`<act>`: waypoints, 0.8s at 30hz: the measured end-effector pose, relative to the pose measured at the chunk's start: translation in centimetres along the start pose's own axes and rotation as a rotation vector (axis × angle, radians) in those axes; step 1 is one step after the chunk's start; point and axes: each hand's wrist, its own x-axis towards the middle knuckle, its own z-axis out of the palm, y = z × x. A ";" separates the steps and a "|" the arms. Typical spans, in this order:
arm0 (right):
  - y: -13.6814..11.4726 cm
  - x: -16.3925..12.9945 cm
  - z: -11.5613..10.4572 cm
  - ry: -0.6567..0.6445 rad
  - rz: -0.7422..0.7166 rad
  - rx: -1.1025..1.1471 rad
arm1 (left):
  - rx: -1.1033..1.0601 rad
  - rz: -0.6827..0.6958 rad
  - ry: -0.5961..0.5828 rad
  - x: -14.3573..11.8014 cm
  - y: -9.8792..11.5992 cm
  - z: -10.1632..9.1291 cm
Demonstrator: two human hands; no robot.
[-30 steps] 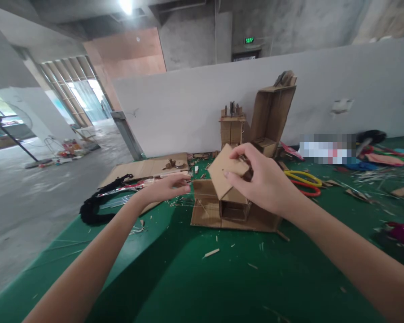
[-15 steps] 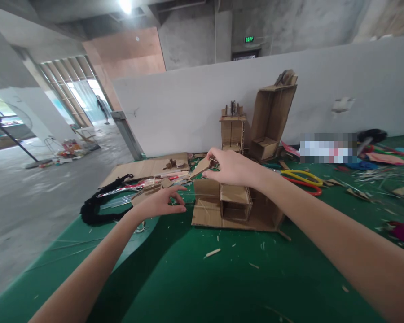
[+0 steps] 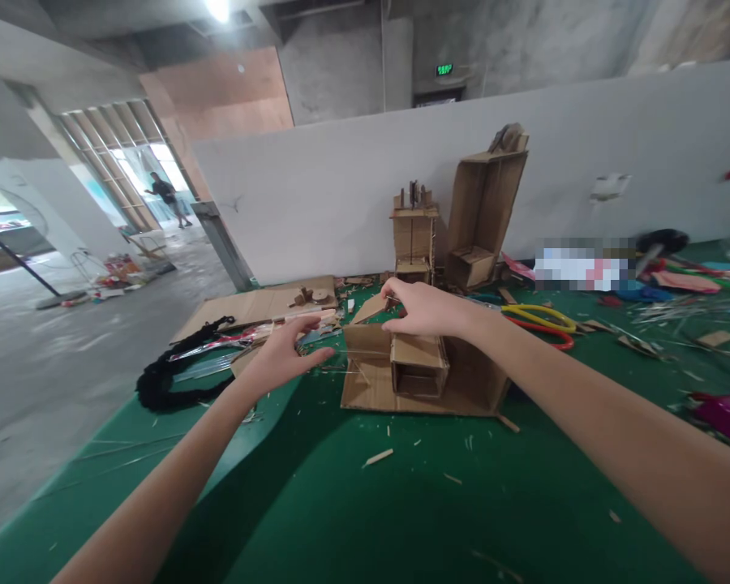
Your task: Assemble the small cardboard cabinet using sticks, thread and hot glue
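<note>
Far left of the cardboard model (image 3: 422, 375), a person (image 3: 165, 195) stands in a bright doorway, well away from the green table (image 3: 401, 503). On the table's left part, a black cord (image 3: 173, 375) lies coiled beside a flat cardboard sheet (image 3: 249, 307). Left hand (image 3: 280, 357) hovers just left of the model, fingers spread and open, holding nothing, over loose sticks and scraps. The model sits mid-table: a flat base with a small open box standing on it. Right hand (image 3: 422, 308) reaches over the model's back edge, thumb and fingertips pinched on a cardboard flap (image 3: 370, 308) that tilts up just behind the model's left corner. Behind the model, against the white wall, stand a small cardboard stand (image 3: 414, 235) and a taller cardboard shelf (image 3: 485, 211). Right of the model, yellow and red scissors (image 3: 538, 320) lie near the forearm; further right, coloured scraps litter the table.
</note>
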 end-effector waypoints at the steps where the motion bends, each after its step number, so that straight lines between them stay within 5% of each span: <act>1: 0.0 -0.1 0.0 -0.010 0.006 -0.004 | 0.071 0.076 0.062 -0.1 0.5 0.0; 3: 0.1 -0.1 0.1 -0.022 0.023 -0.037 | 0.216 0.266 0.126 -0.3 2.5 -0.1; 5: 0.1 -0.1 0.2 -0.023 0.033 -0.077 | 0.305 0.442 0.028 -0.3 5.1 0.2; 9: 0.1 0.1 0.4 -0.005 0.027 -0.108 | 0.408 0.522 -0.101 0.2 8.8 2.0; 15: 0.0 -0.1 0.8 0.029 0.023 -0.143 | 0.454 0.507 -0.009 0.1 8.8 4.2; 24: 0.0 -0.1 1.2 0.055 0.039 -0.181 | 0.491 0.565 0.049 -0.6 9.3 4.1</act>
